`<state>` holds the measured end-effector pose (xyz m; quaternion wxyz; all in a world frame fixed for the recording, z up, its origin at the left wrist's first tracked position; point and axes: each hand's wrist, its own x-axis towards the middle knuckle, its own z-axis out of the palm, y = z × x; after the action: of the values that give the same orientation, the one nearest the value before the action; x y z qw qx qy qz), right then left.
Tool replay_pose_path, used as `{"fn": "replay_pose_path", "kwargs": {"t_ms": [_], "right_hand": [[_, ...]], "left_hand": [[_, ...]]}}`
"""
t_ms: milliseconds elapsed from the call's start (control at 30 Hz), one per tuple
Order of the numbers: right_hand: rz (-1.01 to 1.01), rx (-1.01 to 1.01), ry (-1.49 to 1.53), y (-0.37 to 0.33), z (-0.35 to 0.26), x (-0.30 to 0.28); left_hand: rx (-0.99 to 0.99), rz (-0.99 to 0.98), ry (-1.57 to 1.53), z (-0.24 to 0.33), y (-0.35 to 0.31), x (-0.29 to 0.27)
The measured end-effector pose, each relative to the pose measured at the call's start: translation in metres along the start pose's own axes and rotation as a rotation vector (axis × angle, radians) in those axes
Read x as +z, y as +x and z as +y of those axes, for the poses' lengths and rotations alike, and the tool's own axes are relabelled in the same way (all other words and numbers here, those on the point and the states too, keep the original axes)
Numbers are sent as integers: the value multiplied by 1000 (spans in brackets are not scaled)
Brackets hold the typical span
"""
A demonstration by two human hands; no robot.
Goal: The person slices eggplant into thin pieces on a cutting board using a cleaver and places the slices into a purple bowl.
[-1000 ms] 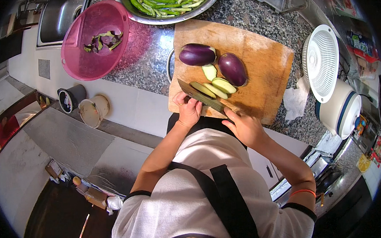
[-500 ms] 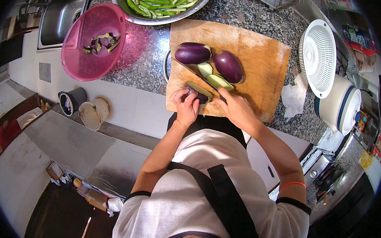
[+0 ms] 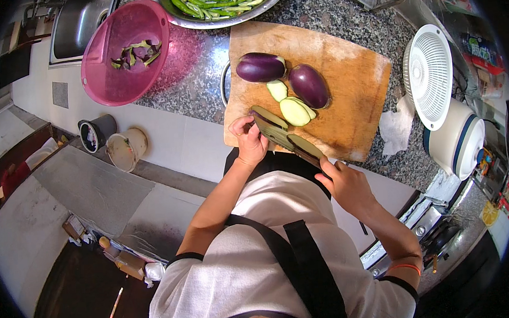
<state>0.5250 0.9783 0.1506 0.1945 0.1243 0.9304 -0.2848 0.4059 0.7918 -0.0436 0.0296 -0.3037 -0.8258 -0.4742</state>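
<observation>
On the wooden cutting board [image 3: 348, 77], my left hand [image 3: 250, 143] has its fingers wrapped round a cut piece of eggplant [image 3: 270, 118] near the board's front left edge. My right hand [image 3: 349, 183] grips a knife [image 3: 281, 136] whose blade lies flat and slanted beside that piece. An eggplant slice [image 3: 305, 146] rests on the blade near the handle, its cut face up. Farther back are pale eggplant slices [image 3: 296, 112], some overlapping. Two purple eggplants [image 3: 260, 67] [image 3: 309, 87] lie behind them. My fingers partly hide the held piece.
A pink basin [image 3: 101, 81] with dark peel scraps stands left of the board. Behind is a metal bowl [image 3: 223, 22] of green peppers or beans. To the right are a white strainer [image 3: 430, 78], a cloth or tissue [image 3: 395, 130] and a white-and-blue pot-like appliance [image 3: 456, 141].
My right hand has drawn the knife back toward my body and to the right. The blade has tipped flat, and a slice now shows on it. My left hand stays on its piece.
</observation>
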Motion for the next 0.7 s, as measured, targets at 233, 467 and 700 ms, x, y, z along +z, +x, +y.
{"fn": "replay_pose_path", "kwargs": {"t_ms": [233, 467, 700], "right_hand": [[-42, 10, -32, 1, -1, 2], [93, -79, 70, 23, -6, 14], [13, -23, 161, 35, -9, 19]], "left_hand": [[-15, 23, -34, -3, -3, 3], [39, 9, 51, -4, -1, 2], [3, -67, 86, -1, 0, -4]]}}
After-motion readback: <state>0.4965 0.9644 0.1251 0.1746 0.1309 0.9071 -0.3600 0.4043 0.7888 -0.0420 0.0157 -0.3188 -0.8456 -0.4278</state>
